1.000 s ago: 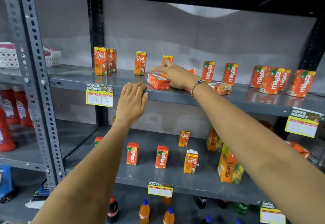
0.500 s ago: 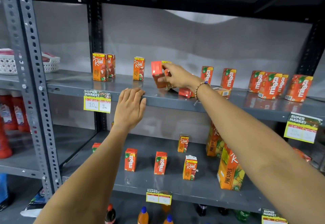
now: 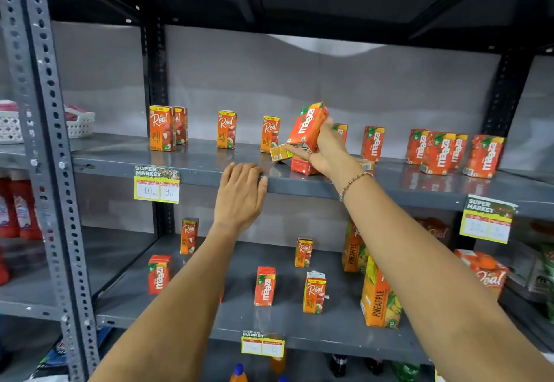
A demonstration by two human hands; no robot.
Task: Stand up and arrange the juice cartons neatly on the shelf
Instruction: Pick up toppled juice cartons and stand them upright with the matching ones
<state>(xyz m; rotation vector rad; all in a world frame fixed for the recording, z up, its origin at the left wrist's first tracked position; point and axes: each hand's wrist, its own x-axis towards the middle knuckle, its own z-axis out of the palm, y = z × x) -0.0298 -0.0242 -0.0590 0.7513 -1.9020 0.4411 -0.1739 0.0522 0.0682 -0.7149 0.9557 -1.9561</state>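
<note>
1. Half a second ago the right hand [image 3: 325,149] held a red Maaza carton [image 3: 308,127] low near the shelf [image 3: 192,163]; now it grips that carton raised and tilted, top leaning toward one o'clock. It is probably on its way to the Maaza row at three o'clock.
2. The left hand [image 3: 239,194] stays flat, fingers together, on the shelf's front edge, holding nothing.
3. Fallen cartons under the right hand: at least two, an orange one [image 3: 280,153] and a red one [image 3: 301,166]; so tidying is unfinished.
4. Upright on this shelf: four Real cartons at nine to eleven o'clock; about six Maaza at two to three o'clock, some overlapping.
</note>
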